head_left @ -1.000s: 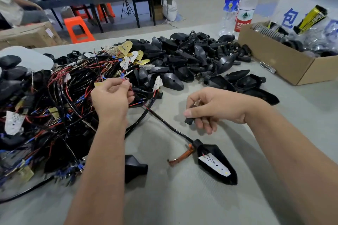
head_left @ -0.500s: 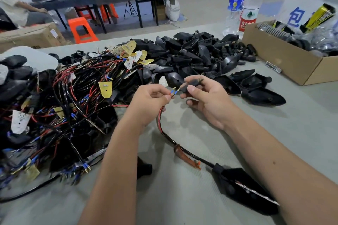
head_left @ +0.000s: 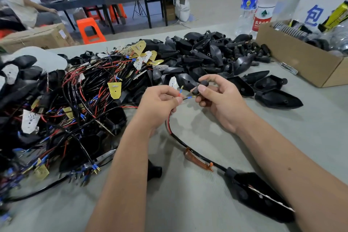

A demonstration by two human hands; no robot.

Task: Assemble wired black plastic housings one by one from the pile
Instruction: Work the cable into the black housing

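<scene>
**Wire ends meet the small black stem**

Since the earlier frame both hands have risen from the bench and come together. The left hand (head_left: pixel 160 103) pinches the wire ends (head_left: pixel 180 94) with blue and yellow tips; the right hand (head_left: pixel 220 100) grips a small black stem (head_left: pixel 200 86) between thumb and fingers, just beside those tips. From the left hand the cable (head_left: pixel 197 151) hangs down and runs over the grey bench (head_left: pixel 188 203) to a black housing (head_left: pixel 259 194), which lies under the right forearm. The pile of wired housings (head_left: pixel 66 109) lies to the left. Empty black shells (head_left: pixel 207 52) are heaped behind, near a cardboard box (head_left: pixel 301 62) and two bottles (head_left: pixel 263 5).
</scene>
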